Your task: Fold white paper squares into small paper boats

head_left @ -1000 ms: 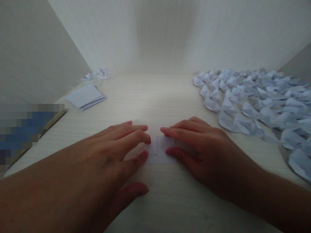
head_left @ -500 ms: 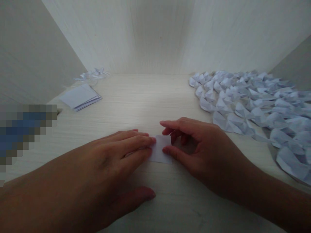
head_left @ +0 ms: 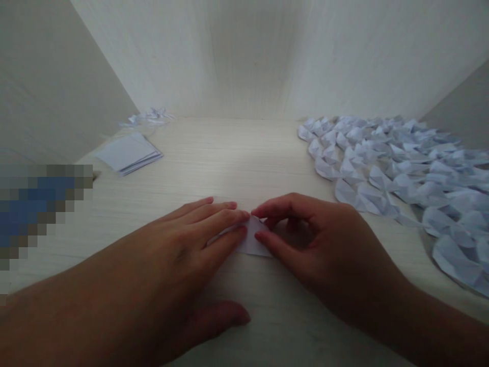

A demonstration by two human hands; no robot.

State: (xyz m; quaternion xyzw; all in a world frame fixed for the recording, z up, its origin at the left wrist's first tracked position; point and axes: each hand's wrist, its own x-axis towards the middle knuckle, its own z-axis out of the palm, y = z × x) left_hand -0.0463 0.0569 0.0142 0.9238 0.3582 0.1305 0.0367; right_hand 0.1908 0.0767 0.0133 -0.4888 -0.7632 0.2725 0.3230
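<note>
A small piece of white paper (head_left: 253,242) lies on the pale table between my hands, its top right corner turned over. My left hand (head_left: 183,239) rests flat with its fingers spread, the fingertips pressing the paper's left side and hiding much of it. The thumb stays apart, lower down. With thumb and index finger, my right hand (head_left: 313,239) grips the right side and upper corner of the paper, its other fingers curled beneath.
Many folded white paper pieces (head_left: 382,168) cover the right side of the table. At the back left lies a stack of white paper sheets (head_left: 130,153), with thin paper scraps (head_left: 153,117) behind it. Panels close off the back and sides. A blurred-out patch is at the left edge.
My right index finger has come down onto the paper's upper corner, which is now folded over. The left fingers have shifted slightly to the right on the paper.
</note>
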